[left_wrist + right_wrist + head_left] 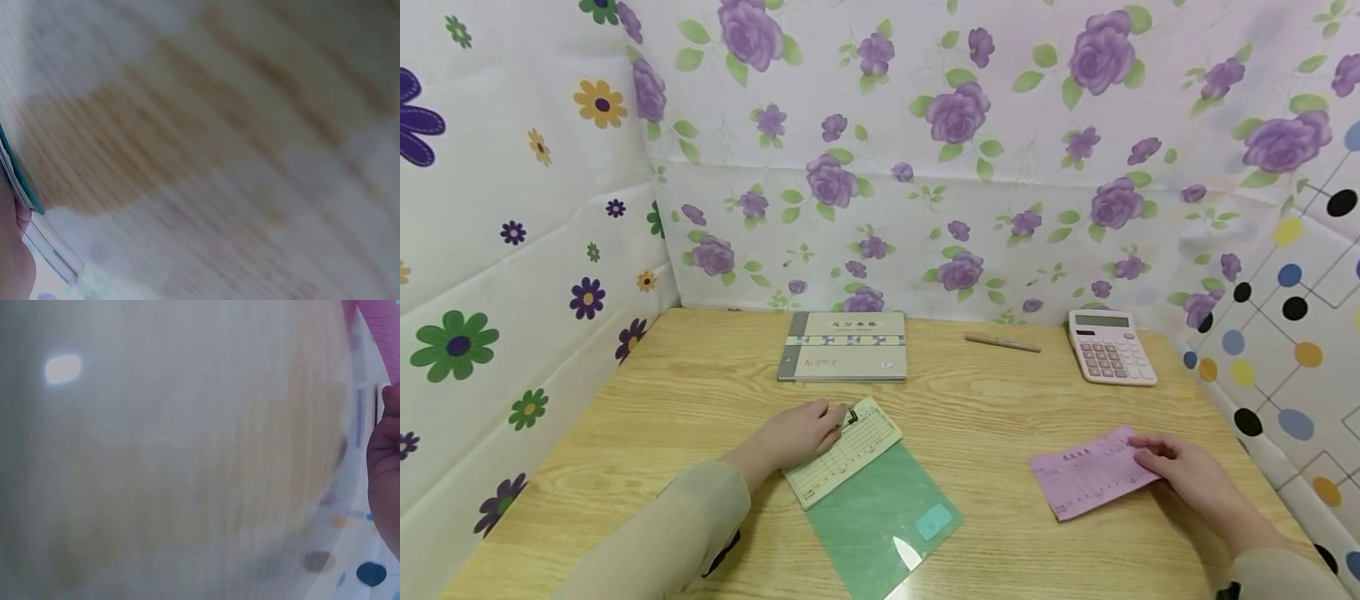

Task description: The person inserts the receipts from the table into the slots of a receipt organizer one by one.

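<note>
My left hand (801, 433) lies over a pad of cream printed forms (853, 454), gripping its upper edge, with the fingertips at a small black binder clip (852, 417). Beneath the forms is a green transparent folder (880, 517) with a light-blue label near one corner. In the left wrist view only part of the left hand (14, 256) shows, beside the edge of the folder (25, 181). On the right, my right hand (1195, 479) pinches the right end of a pink printed slip (1090, 473). The right wrist view catches the slip's edge (381, 331) above the hand (386, 462).
A grey-and-beige ledger book (846, 346) lies at the back of the wooden table (985, 417). Right of it are a brown pen (1002, 342) and a pink calculator (1111, 347). Patterned cloth walls (955, 183) close in the back and both sides.
</note>
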The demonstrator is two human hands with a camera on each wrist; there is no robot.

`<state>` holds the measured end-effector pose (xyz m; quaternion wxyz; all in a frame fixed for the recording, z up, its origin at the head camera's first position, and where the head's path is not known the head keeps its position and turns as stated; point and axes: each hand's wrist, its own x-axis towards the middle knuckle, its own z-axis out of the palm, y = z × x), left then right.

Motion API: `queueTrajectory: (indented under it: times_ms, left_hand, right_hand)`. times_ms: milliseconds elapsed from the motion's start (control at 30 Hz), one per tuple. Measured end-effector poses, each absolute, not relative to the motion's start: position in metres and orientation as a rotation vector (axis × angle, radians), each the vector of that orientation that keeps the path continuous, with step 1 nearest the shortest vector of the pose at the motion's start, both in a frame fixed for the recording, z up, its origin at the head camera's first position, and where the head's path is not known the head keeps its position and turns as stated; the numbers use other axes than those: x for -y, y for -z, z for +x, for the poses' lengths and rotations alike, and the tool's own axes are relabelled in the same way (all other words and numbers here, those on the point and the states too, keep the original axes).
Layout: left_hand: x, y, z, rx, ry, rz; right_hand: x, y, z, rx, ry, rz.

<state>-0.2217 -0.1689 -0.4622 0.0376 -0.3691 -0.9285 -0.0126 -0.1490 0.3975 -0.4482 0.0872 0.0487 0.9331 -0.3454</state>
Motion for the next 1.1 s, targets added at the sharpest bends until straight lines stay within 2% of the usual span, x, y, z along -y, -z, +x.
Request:
queueTrajectory:
  times_ms: [700, 1100]
  left_hand:
    - [0.168, 0.461, -0.224, 2.87, 0.03, -1.134]
    - [0.167, 0.459, -0.222, 2.872, 0.034, -1.146]
  right_hand:
    - [-0.289, 0.433, -0.195, -2.528, 1.675, -0.049]
    - [-0.214, 0.434, -0.215, -2.525, 1.57, -0.158]
